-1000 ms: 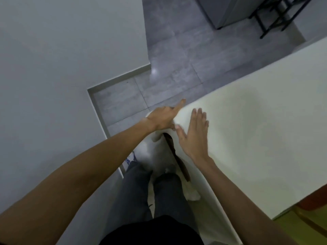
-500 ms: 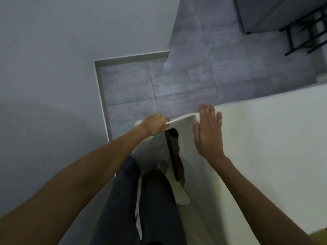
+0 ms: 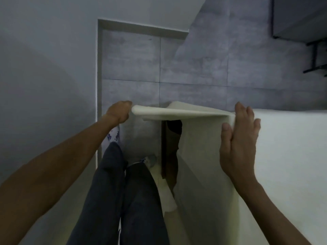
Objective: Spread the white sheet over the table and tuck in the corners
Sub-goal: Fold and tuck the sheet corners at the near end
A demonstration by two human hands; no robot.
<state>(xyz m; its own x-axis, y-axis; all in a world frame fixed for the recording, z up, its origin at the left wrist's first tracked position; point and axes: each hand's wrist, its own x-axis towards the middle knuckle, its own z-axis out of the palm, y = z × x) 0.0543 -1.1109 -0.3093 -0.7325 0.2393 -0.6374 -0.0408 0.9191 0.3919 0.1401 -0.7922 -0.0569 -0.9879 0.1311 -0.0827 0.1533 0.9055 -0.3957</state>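
The white sheet (image 3: 292,156) covers the table top across the right half of the frame and hangs down its near side at lower centre. The left hand (image 3: 119,112), at centre left, has its fingers curled around the sheet's corner flap and holds it pulled out level to the left, clear of the table. The right hand (image 3: 238,144), at centre right, lies flat with straight fingers on the sheet at the table's corner, pressing the cloth where the fold begins. Under the lifted flap a dark brown part of the table (image 3: 165,147) is exposed. Dark trousers (image 3: 109,183) stand just beside the hanging cloth at lower centre. Grey tiled floor (image 3: 194,68) fills the upper centre, with a pale wall (image 3: 44,68) at left and a black frame (image 3: 315,55) at upper right.
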